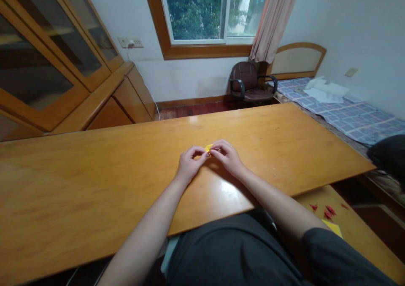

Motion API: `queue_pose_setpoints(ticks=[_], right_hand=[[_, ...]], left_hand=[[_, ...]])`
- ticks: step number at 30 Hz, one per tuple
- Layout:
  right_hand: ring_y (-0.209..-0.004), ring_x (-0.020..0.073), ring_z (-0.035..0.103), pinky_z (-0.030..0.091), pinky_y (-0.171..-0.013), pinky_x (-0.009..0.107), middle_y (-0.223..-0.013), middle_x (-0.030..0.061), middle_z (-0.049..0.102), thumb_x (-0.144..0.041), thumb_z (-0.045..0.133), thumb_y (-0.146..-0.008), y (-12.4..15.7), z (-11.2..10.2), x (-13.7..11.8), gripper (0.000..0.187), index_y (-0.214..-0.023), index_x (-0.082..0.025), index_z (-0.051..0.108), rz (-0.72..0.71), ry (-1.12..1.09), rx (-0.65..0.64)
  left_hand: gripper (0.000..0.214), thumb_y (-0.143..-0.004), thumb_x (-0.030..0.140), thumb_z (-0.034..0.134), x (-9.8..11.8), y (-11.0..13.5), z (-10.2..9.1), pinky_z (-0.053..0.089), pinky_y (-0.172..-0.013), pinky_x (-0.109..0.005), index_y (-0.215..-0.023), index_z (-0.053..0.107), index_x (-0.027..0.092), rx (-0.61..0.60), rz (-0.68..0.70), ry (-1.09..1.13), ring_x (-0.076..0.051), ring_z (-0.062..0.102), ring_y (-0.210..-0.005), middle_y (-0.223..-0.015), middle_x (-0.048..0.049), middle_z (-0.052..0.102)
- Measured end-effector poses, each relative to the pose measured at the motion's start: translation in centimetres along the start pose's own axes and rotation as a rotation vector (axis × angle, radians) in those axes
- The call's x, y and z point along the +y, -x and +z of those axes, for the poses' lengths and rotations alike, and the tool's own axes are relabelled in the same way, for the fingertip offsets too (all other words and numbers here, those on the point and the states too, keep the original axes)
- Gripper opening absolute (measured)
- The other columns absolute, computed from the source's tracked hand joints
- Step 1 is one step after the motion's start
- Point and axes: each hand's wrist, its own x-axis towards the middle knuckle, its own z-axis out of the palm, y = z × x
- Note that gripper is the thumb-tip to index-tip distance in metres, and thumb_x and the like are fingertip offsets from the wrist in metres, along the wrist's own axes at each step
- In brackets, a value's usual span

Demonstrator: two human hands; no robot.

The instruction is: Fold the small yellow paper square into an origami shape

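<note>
A small piece of yellow paper is pinched between my two hands just above the wooden table. My left hand grips its left side with thumb and fingertips. On the other side, my right hand closes its thumb and fingers on the paper. The fingertips of both hands nearly meet and cover much of it, so its folds cannot be made out.
Several small red folded paper pieces and a yellow sheet lie on a lower surface at the right. Beyond the table stand a brown armchair, a bed and a glass-fronted cabinet.
</note>
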Motion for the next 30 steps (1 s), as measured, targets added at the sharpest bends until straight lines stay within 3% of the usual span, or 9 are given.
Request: queue_pose_setpoints(ticks=[5, 9, 13, 24, 30], right_hand=[[-0.094, 0.0164, 0.066, 0.054, -0.087, 0.033, -0.109, 0.0042, 0.066, -0.034, 0.074, -0.083, 0.1, -0.1, 0.6, 0.021, -0.101, -0.024, 0.070, 0.119, -0.173, -0.027], [-0.086, 0.0152, 0.067, 0.054, -0.084, 0.032, -0.101, 0.0023, 0.068, -0.033, 0.075, -0.081, 0.1, 0.0, 0.8, 0.023, -0.101, -0.023, 0.067, 0.215, -0.230, -0.039], [-0.087, 0.0156, 0.066, 0.052, -0.082, 0.031, -0.096, 0.0025, 0.069, -0.033, 0.075, -0.080, 0.0, 0.1, 0.7, 0.016, -0.090, -0.022, 0.068, 0.197, -0.199, -0.033], [-0.083, 0.0162, 0.064, 0.049, -0.079, 0.030, -0.088, 0.0033, 0.069, -0.035, 0.069, -0.086, 0.4, 0.2, 0.7, 0.016, -0.088, -0.020, 0.070, 0.190, -0.072, -0.023], [-0.081, 0.0164, 0.064, 0.050, -0.079, 0.030, -0.088, 0.0036, 0.069, -0.040, 0.069, -0.085, 0.5, 0.5, 0.8, 0.021, -0.088, -0.019, 0.069, 0.233, -0.108, 0.009]], left_hand=[[0.019, -0.082, 0.036, 0.073, -0.1, 0.0, 0.0, 0.055, -0.081, -0.030, -0.085, 0.070, 0.017, 0.021, -0.038, 0.001, -0.017, 0.069, -0.081, -0.087, -0.0055, 0.073], [0.020, -0.080, 0.037, 0.075, -0.1, 0.0, 0.0, 0.055, -0.080, -0.030, -0.084, 0.071, 0.018, 0.016, -0.080, 0.033, -0.017, 0.068, -0.080, -0.086, -0.0052, 0.073], [0.022, -0.080, 0.039, 0.075, -0.3, 0.0, 0.0, 0.054, -0.080, -0.030, -0.083, 0.070, 0.017, -0.013, -0.109, 0.051, -0.017, 0.068, -0.079, -0.085, -0.0052, 0.072], [0.024, -0.083, 0.041, 0.073, -0.5, -0.1, 0.0, 0.054, -0.079, -0.030, -0.087, 0.069, 0.018, -0.075, -0.152, 0.053, -0.017, 0.069, -0.080, -0.085, -0.0047, 0.073], [0.032, -0.082, 0.039, 0.075, -1.3, -0.1, 0.3, 0.055, -0.083, -0.032, -0.103, 0.061, 0.019, -0.095, -0.178, 0.201, -0.018, 0.072, -0.083, -0.093, -0.0051, 0.073]])
